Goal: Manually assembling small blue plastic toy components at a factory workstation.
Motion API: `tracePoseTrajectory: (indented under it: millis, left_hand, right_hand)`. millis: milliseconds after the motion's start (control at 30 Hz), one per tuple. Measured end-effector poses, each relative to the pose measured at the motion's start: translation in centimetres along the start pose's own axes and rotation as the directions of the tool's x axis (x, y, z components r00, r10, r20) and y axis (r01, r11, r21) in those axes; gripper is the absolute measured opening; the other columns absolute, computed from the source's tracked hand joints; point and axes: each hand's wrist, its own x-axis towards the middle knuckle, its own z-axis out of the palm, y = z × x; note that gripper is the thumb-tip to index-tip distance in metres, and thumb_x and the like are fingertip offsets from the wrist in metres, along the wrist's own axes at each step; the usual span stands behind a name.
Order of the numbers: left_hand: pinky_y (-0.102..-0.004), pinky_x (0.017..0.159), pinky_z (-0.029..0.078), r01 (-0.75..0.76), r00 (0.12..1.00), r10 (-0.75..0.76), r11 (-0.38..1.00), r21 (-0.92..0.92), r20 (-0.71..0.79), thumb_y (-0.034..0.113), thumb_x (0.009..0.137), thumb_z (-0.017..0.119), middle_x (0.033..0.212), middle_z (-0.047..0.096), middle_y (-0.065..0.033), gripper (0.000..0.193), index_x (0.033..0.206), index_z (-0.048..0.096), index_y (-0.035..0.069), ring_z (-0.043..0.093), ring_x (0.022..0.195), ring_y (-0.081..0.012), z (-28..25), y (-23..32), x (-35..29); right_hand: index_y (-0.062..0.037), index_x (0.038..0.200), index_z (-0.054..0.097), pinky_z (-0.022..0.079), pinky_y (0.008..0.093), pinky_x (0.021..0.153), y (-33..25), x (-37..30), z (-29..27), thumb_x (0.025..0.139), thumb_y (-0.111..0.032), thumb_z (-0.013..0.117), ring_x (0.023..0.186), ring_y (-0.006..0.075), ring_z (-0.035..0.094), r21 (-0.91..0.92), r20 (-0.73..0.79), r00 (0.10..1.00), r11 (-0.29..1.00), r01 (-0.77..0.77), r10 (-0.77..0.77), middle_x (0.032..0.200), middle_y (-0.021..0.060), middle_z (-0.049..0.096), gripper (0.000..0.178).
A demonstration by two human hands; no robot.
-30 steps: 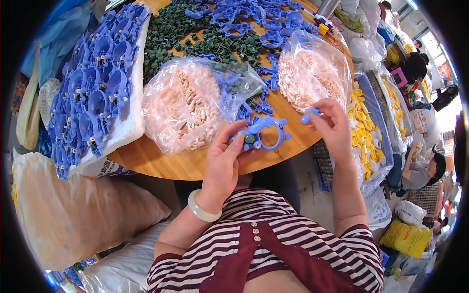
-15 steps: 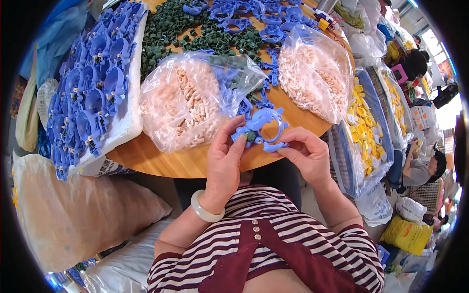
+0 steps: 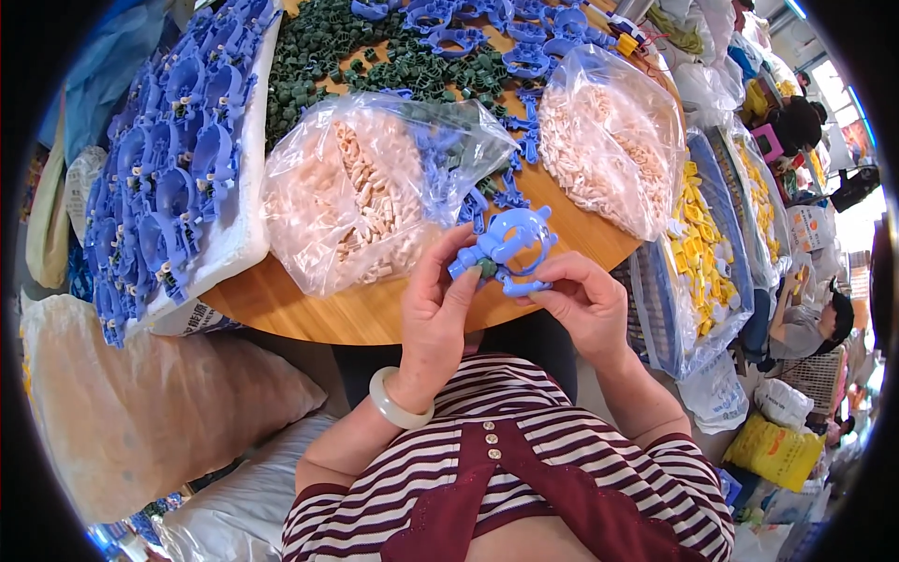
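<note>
Over the table's near edge, my left hand [image 3: 438, 298] is closed on a blue plastic animal-shaped toy part [image 3: 506, 228] with a ring-like opening. A dark green piece [image 3: 488, 268] shows by my left thumb, at the lower side of that part. Between the thumb and fingers of my right hand [image 3: 590, 304] is a small curved blue plastic piece [image 3: 518, 287]. Its left end meets the underside of the toy part; whether it is seated there I cannot tell. Just beyond my hands lie loose blue pieces [image 3: 510, 195].
Two clear bags of pale peach pegs [image 3: 370, 220] [image 3: 599, 159] lie on the round wooden table [image 3: 328, 317]. Behind them spread dark green pieces [image 3: 318, 61]. On the left, a white board [image 3: 245, 234] carries rows of blue parts. Yellow parts [image 3: 698, 272] fill a crate at right.
The toy part has tilted in my left hand. My right hand has brought the small curved piece up against its underside, where a gap showed before.
</note>
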Motion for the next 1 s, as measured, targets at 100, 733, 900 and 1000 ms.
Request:
tracePoseTrajectory:
  millis: [100, 733, 900, 1000]
  left_hand:
    - [-0.0270, 0.092, 0.042, -0.020, 1.000, 0.020, 0.999, 0.031, 0.007, 0.003, 0.091, 0.048, 0.118, 0.048, -0.0066, 0.038, 0.128, 0.042, 0.002, 0.048, 0.107, -0.0133, -0.1, -0.1, 0.0]
    - [-0.0241, 0.089, 0.039, -0.066, 0.998, 0.064, 0.991, 0.112, 0.016, 0.003, 0.091, 0.049, 0.116, 0.051, -0.0063, 0.037, 0.128, 0.043, 0.002, 0.048, 0.104, -0.0115, 0.1, -0.1, -0.2]
    - [-0.0240, 0.089, 0.039, -0.065, 0.998, 0.065, 0.991, 0.118, 0.006, 0.003, 0.091, 0.049, 0.115, 0.051, -0.0062, 0.037, 0.128, 0.043, 0.002, 0.048, 0.103, -0.0118, 0.2, -0.2, -0.3]
    - [-0.0243, 0.090, 0.039, -0.112, 0.994, 0.112, 0.970, 0.217, 0.009, 0.003, 0.091, 0.049, 0.115, 0.051, -0.0062, 0.037, 0.127, 0.043, 0.002, 0.048, 0.103, -0.0123, 0.1, -0.4, -0.4]
  right_hand:
    - [0.0052, 0.097, 0.056, 0.052, 0.0271, 0.076, 0.3, -0.2, -0.2, 0.081, 0.007, 0.059, 0.088, 0.0194, 0.062, -0.075, -0.002, 0.999, 0.997, 0.033, -0.033, 0.097, 0.0107, 0.058, 0.016]
    - [0.0060, 0.101, 0.053, 0.054, 0.0278, 0.076, 0.6, -0.7, 0.6, 0.083, 0.007, 0.057, 0.090, 0.0181, 0.062, -0.007, -0.103, 0.993, 0.998, -0.055, 0.054, 0.095, 0.0109, 0.060, 0.019]
    - [0.0053, 0.100, 0.053, 0.055, 0.0267, 0.073, 1.3, -0.9, 0.5, 0.083, 0.006, 0.058, 0.083, 0.0155, 0.063, -0.014, -0.132, 0.989, 0.998, -0.067, 0.065, 0.096, 0.0114, 0.060, 0.018]
    - [0.0027, 0.097, 0.054, 0.053, 0.0239, 0.066, 1.0, -0.6, 0.9, 0.082, 0.004, 0.060, 0.071, 0.0145, 0.063, 0.005, -0.208, 0.968, 0.989, -0.145, 0.143, 0.082, 0.0098, 0.063, 0.017]
